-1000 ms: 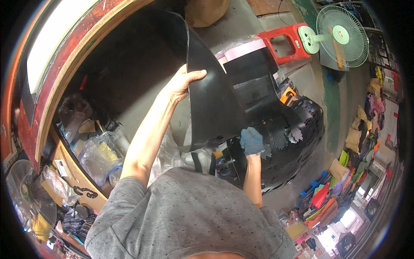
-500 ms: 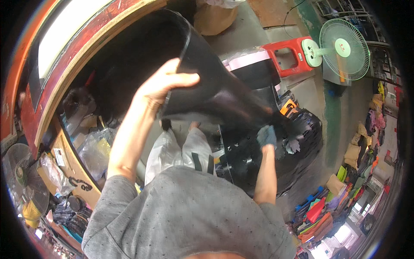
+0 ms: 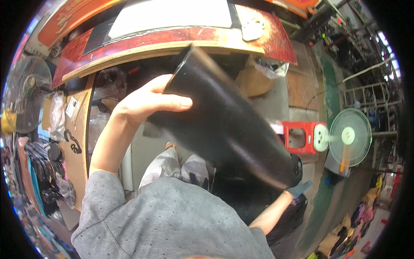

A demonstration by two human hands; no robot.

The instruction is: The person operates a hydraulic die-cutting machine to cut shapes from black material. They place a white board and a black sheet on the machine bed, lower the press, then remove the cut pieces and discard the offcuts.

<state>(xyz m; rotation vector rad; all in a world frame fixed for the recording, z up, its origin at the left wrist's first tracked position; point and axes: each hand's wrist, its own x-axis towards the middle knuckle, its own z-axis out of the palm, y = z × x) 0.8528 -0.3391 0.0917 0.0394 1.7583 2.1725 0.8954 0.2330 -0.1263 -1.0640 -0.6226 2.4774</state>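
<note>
Red table [image 3: 276,42] spans twelve o'clock; black, faintly glossy sheet [image 3: 224,118] slants mid-room; pale-green fan [image 3: 348,136] at three. Left hand [image 3: 151,102] clamps the sheet at ten — gloved right hand [image 3: 298,190] meets its four-o'clock end, grip unclear.

Left hand [image 3: 148,103]: one. Right hand [image 3: 296,190]: one. Glove [image 3: 302,187]: one. Black sheet [image 3: 217,116] between hands: one; black layers [image 3: 233,183] below, too dark to count. Fans: two, left fan [image 3: 30,82] and right fan [image 3: 347,134]. Red stool [image 3: 309,137]: one. Red table [image 3: 282,39]: one. White panel [image 3: 172,19]: one. Plastic bags [image 3: 57,116]: several.
</note>
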